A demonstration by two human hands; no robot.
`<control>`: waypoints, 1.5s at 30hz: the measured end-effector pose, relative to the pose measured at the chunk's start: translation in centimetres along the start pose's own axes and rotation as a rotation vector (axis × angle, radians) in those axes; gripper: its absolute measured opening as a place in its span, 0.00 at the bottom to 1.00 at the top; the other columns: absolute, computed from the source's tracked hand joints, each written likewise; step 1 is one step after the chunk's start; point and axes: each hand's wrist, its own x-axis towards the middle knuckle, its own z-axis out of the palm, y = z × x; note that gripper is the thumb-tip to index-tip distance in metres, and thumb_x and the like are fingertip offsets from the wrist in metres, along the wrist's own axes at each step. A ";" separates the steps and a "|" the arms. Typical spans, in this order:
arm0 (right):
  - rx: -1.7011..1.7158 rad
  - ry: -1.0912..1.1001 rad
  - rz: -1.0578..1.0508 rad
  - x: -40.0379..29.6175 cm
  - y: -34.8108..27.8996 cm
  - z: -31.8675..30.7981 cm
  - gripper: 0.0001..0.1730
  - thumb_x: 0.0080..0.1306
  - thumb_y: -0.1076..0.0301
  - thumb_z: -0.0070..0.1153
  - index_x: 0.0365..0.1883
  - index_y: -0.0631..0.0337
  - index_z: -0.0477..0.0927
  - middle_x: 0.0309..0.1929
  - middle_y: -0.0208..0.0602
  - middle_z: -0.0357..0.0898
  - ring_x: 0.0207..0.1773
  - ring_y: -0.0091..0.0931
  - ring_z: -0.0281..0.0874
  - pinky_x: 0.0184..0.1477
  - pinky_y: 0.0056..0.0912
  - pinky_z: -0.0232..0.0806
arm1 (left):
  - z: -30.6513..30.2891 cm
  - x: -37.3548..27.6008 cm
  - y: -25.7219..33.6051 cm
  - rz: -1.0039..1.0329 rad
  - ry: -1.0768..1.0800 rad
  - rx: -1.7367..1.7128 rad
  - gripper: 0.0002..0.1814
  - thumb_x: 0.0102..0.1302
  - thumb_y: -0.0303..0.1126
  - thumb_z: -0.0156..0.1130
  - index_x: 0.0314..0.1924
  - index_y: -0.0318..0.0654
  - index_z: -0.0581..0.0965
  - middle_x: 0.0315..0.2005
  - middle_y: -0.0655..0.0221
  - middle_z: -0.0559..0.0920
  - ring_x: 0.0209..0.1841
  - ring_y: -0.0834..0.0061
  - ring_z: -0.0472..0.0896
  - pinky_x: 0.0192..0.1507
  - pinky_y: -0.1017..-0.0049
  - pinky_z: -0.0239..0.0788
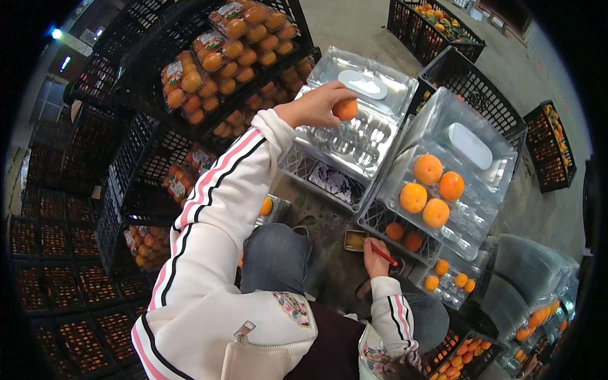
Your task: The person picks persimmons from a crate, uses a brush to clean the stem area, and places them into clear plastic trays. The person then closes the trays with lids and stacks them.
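Observation:
My left hand (323, 105) is stretched forward and grips an orange persimmon (345, 109) above an open clear plastic clamshell (351, 137), whose moulded cups look unfilled. Low and to the right, my right hand (375, 259) holds a slim red-handled tool (385, 255), its kind unclear, beside a small box (354, 241) with yellowish contents. Four persimmons (435, 213) sit in another open clamshell (463, 204) to the right. Both clamshells rest on upturned or stacked plastic crates (327, 183).
At the upper left, black crates (190, 135) hold packed clamshells of fruit (237, 47). More crates with fruit (434, 28) stand on the floor ahead and at the right (551, 147). Stacked clear clamshells (527, 270) lie at the lower right, with loose fruit in a crate (460, 361) nearby.

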 end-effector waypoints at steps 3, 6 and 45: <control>0.014 0.050 0.034 0.5 0.4 1.5 0.13 0.62 0.60 0.46 0.33 0.60 0.77 0.35 0.44 0.77 0.42 0.41 0.74 0.46 0.38 0.64 | 0.1 1.1 -0.1 0.076 -0.051 0.009 0.31 0.42 0.23 0.62 0.53 0.37 0.71 0.46 0.59 0.72 0.51 0.58 0.70 0.54 0.70 0.63; 0.112 0.030 0.142 1.1 1.8 3.2 0.10 0.61 0.60 0.48 0.33 0.57 0.75 0.37 0.45 0.75 0.43 0.44 0.72 0.43 0.42 0.65 | 1.6 1.9 -0.6 0.110 -0.131 0.099 0.30 0.42 0.24 0.62 0.52 0.38 0.73 0.44 0.60 0.74 0.49 0.58 0.71 0.52 0.68 0.64; -0.294 0.215 0.151 2.0 0.7 7.0 0.19 0.59 0.53 0.47 0.23 0.61 0.77 0.23 0.50 0.77 0.27 0.47 0.75 0.30 0.50 0.66 | 1.3 -9.0 -7.8 -0.772 0.945 -0.129 0.32 0.61 0.48 0.55 0.53 0.24 0.68 0.51 0.45 0.69 0.54 0.53 0.67 0.56 0.64 0.58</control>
